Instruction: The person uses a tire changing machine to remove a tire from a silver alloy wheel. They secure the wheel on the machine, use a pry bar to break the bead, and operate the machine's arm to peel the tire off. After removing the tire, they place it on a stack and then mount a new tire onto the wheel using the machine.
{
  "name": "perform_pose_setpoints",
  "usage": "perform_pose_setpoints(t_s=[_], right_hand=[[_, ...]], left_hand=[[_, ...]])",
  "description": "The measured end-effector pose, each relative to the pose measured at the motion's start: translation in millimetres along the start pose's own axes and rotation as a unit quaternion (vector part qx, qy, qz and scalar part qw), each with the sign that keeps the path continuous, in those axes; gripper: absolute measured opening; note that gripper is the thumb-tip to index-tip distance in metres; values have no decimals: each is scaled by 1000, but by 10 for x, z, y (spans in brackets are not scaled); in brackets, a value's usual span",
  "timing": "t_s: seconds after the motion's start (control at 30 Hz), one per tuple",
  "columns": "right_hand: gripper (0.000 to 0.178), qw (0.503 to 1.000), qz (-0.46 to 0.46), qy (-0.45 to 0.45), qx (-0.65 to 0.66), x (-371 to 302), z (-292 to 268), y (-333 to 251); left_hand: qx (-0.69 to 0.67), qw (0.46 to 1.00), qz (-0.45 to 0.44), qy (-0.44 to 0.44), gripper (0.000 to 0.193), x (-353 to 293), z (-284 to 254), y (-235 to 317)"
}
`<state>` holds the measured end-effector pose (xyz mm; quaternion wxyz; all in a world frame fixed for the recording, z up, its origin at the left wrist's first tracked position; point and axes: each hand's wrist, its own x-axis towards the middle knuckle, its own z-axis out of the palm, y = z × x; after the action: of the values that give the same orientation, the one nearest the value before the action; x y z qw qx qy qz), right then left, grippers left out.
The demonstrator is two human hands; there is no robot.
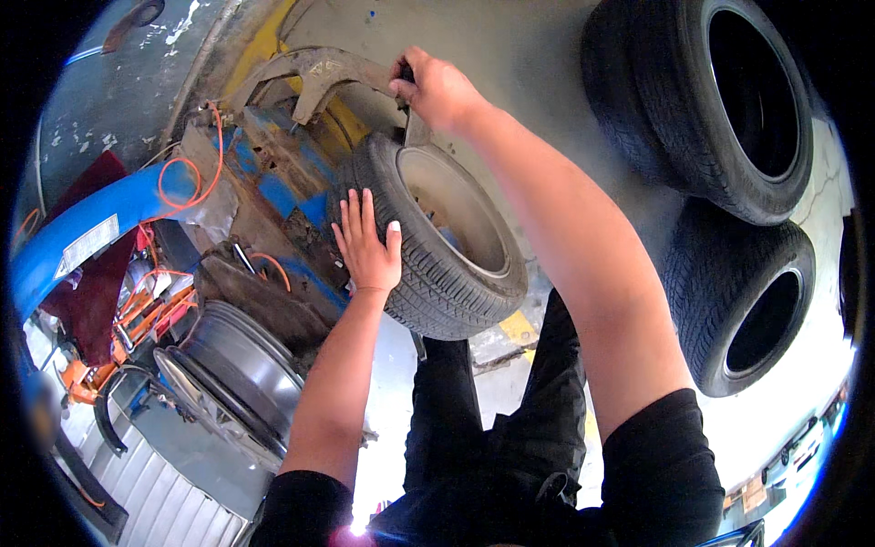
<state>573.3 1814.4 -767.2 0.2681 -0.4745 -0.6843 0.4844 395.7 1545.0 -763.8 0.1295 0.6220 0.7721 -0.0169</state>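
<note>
A black tyre [415, 264] on a dusty wheel rim [456, 210] stands tilted in front of me, against a worn blue machine. My left hand [369, 251] lies flat on the tread, fingers spread. Beyond the wheel, my right hand [436, 89] is closed around a dark handle at the end of a curved, rusty metal arm [319, 77]. A flat metal blade [417, 130] hangs below that hand, at the tyre's upper edge. My fingers hide most of the handle.
Loose tyres [652, 100] rest on the right, with another tyre [720, 292] nearer me. At lower left is a bare silver wheel [232, 374]. A blue curved machine part [100, 228] carries an orange coiled hose [217, 146]. Red and orange tools lie below it.
</note>
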Motion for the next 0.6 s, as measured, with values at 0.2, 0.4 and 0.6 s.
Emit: perform_pose_setpoints(t_s=[0.2, 0.4, 0.6], right_hand=[[23, 1000, 10, -15, 17, 52, -21, 2], [21, 999, -2, -23, 22, 52, 9, 25], [25, 999, -16, -38, 14, -34, 50, -115]], left_hand=[[9, 1000, 7, -5, 74, 0, -16, -11], [25, 1000, 8, -9, 74, -54, 18, -5], [16, 1000, 3, -13, 77, -126, 23, 77]])
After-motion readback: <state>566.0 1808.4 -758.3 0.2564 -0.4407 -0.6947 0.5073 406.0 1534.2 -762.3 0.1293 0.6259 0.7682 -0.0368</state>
